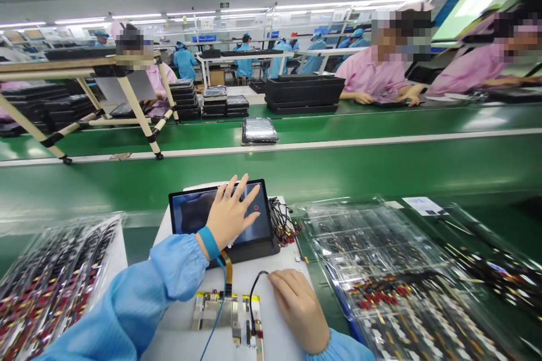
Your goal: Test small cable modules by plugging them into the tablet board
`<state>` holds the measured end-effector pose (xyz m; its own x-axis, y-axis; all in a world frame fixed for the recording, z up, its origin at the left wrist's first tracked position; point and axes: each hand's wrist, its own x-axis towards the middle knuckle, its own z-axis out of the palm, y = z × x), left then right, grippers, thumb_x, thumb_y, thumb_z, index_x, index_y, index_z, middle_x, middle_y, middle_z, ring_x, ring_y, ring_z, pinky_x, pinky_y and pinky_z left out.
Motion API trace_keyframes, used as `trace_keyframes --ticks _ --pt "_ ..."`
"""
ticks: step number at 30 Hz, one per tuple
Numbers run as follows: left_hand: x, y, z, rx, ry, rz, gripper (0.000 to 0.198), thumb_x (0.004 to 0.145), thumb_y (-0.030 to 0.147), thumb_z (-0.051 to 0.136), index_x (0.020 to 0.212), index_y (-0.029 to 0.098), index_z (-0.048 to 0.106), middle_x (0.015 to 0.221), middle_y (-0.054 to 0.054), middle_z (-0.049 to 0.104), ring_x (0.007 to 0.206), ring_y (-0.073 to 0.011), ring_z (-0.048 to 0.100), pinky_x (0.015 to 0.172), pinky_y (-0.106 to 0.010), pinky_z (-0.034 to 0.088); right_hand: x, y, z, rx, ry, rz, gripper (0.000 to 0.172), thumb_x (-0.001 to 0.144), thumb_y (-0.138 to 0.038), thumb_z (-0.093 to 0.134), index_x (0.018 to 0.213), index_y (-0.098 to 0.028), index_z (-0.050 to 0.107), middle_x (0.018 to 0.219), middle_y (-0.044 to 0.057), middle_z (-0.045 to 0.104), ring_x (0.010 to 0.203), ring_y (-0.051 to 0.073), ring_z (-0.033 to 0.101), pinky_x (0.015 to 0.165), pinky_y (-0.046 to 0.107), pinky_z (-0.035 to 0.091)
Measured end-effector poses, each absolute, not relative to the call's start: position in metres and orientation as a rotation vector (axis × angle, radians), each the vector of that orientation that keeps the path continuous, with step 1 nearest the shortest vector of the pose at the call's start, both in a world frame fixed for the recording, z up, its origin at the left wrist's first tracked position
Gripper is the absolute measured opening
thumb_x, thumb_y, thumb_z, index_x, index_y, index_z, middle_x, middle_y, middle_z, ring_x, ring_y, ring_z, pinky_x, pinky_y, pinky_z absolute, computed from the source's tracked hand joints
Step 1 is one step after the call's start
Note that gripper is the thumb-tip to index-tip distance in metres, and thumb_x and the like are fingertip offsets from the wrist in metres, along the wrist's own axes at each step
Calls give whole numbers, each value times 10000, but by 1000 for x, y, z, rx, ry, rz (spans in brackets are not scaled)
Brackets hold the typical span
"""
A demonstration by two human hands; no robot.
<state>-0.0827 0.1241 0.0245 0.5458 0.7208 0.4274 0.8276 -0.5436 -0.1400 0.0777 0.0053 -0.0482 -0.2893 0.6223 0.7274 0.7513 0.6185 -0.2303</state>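
Observation:
My left hand (231,211) is spread open over the lit tablet screen (190,211), which shows a dark picture and a small red dot. Whether the fingertips touch the glass I cannot tell. A blue wrist strap (209,242) with a thin cord circles that wrist. An orange flat cable (229,273) runs from the tablet down to an opened silver circuit assembly (226,311) on the white board. From its right side a thin black cable (253,293) arcs up to my right hand (300,307), whose curled fingers close on it; its end is hidden.
A pile of small cables (285,223) lies right of the tablet. Clear trays of parts (381,276) stand at right, more parts (63,276) at left. Across the green bench (339,169) are stacked panels (259,131), a tube-frame rack (135,107) and people in pink and blue.

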Motion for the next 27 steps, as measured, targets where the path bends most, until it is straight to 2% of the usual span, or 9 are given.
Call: trace_keyframes --ticks 3,5,11,14,18,22,27 --pt "-98 122 24 -2499 -1341 -546 557 864 385 493 1373 251 312 1419 -145 331 1274 -329 340 986 -473 306 77 5 -44 -1080 -1998 -209 266 892 -36 333 865 -149 572 744 32 611 658 144 549 586 267 476" --pt "-114 118 24 -2492 -1436 -628 569 859 343 489 1381 233 289 1410 -154 322 1275 -321 332 986 -477 308 76 4 -40 -1073 -1991 -220 261 889 -33 346 866 -154 576 746 32 618 660 145 557 594 269 479" --pt "-168 98 27 -2270 -1631 -1126 506 838 233 458 1330 216 343 1334 -125 357 1248 -279 355 1017 -472 303 82 2 -34 -1005 -2017 -345 286 883 -30 373 959 -190 597 781 31 648 683 159 582 600 296 471" --pt "-182 90 16 -2084 -1697 -1436 466 832 257 458 1289 212 380 1276 -112 398 1211 -264 385 1011 -452 323 90 -1 -42 -968 -2092 -447 270 891 -41 385 1003 -176 590 830 40 660 727 171 588 636 311 463" --pt "-188 89 -14 -1853 -1796 -1784 470 835 323 448 1284 218 356 1186 -108 446 1082 -245 470 907 -407 400 101 -6 -52 -975 -2170 -466 245 902 -68 407 1047 -169 575 887 49 663 785 186 589 699 329 442" --pt "-188 94 -42 -1869 -1836 -1883 467 871 343 364 1320 245 281 1141 -100 475 994 -215 528 808 -349 445 109 -8 -56 -987 -2195 -527 235 889 -65 423 1024 -169 584 877 45 669 777 191 585 705 338 416" --pt "-187 95 -55 -1981 -1853 -1940 472 886 371 328 1336 246 262 1169 -100 486 1012 -205 539 815 -324 458 117 -11 -60 -947 -2252 -564 233 890 -83 404 989 -154 603 896 57 668 763 197 576 677 346 392"
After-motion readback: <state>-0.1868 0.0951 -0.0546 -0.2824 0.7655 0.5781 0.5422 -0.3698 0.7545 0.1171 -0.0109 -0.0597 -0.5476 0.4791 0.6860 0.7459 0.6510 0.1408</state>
